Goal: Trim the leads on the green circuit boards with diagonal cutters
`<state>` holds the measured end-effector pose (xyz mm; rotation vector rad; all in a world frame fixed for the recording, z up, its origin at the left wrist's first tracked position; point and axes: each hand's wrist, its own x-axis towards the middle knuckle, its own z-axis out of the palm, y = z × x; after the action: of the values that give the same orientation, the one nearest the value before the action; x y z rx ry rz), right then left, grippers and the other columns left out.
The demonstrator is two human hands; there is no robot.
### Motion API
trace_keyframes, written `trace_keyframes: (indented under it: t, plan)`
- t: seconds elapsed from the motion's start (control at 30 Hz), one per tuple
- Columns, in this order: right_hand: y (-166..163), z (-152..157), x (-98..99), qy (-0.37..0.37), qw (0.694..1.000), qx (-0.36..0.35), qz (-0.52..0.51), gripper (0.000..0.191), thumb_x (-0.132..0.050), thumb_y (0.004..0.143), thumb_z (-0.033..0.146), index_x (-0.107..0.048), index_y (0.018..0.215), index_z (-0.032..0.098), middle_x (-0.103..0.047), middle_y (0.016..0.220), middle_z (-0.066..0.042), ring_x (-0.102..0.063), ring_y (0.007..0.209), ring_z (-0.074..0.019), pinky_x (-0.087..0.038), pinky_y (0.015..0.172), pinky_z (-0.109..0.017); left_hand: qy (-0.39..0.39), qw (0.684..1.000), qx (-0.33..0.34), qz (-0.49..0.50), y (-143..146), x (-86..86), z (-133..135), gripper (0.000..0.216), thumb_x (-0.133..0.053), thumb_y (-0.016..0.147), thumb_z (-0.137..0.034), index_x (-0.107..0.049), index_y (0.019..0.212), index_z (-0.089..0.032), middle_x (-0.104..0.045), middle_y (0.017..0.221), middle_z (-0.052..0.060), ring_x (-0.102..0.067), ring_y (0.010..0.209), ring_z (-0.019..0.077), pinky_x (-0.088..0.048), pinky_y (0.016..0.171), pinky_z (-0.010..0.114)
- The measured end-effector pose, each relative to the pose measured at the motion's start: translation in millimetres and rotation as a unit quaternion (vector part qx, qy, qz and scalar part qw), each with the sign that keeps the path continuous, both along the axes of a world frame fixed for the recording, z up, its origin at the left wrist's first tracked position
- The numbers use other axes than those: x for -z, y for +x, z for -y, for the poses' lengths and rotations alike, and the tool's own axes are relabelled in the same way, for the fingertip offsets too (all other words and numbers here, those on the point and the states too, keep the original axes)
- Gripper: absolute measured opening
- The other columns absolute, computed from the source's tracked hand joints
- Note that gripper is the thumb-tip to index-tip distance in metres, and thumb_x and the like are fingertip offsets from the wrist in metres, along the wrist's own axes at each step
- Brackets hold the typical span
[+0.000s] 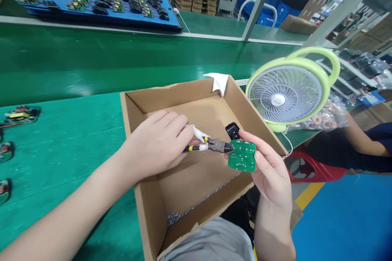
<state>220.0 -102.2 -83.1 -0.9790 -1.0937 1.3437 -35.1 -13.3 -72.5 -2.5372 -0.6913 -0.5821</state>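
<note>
My left hand (159, 140) is closed around the white and yellow handles of small cutting pliers (214, 145), whose jaws touch the left edge of a green circuit board (242, 155). My right hand (269, 171) holds that board by its edges, solder side up, with a black part (232, 130) sticking out behind it. Both hands are over an open cardboard box (143, 195). Metal clippings (183, 214) lie along the box's near wall.
A green and white desk fan (288, 94) stands right of the box. More circuit boards (21, 115) lie on the green belt at left. A blue tray of boards (101, 2) is across the belt. Another person's arm (364, 138) is at right.
</note>
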Motion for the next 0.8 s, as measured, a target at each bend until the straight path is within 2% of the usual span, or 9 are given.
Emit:
trace_keyframes:
  t: [0.4,0.67,0.8]
  plan:
    - [0.7,1.2,0.4,0.009,1.0,0.003,0.022,0.032,-0.063,0.102,0.036,-0.071,0.132,0.034,-0.079,0.121,-0.006,-0.078,0.103,-0.027,-0.065,0.09,-0.042,-0.006,1.0,-0.001,0.008,1.1,-1.8,0.5,0.033,-0.041,0.099,-0.018,-0.06,0.072,-0.018,-0.057,0.068,0.006,-0.056,0.062,0.0241,-0.042,0.056,0.036]
    - [-1.3,1.1,-2.2,0.006,1.0,-0.008,0.009,0.031,-0.062,0.102,0.034,-0.072,0.132,0.034,-0.079,0.117,-0.005,-0.08,0.098,-0.0252,-0.067,0.087,-0.038,0.007,1.0,-0.003,-0.001,-0.3,-0.2,1.0,0.037,-0.043,0.102,-0.022,-0.058,0.069,-0.019,-0.055,0.064,0.004,-0.051,0.058,0.0221,-0.039,0.056,0.035]
    - [-1.5,1.3,-3.7,0.001,1.0,-0.016,0.014,0.031,-0.062,0.102,0.034,-0.072,0.131,0.033,-0.08,0.116,-0.006,-0.08,0.097,-0.0253,-0.068,0.084,-0.038,0.007,1.0,-0.005,-0.004,-2.5,0.3,1.2,0.036,-0.043,0.1,-0.014,-0.058,0.068,-0.019,-0.055,0.064,0.004,-0.05,0.058,0.0208,-0.037,0.056,0.035]
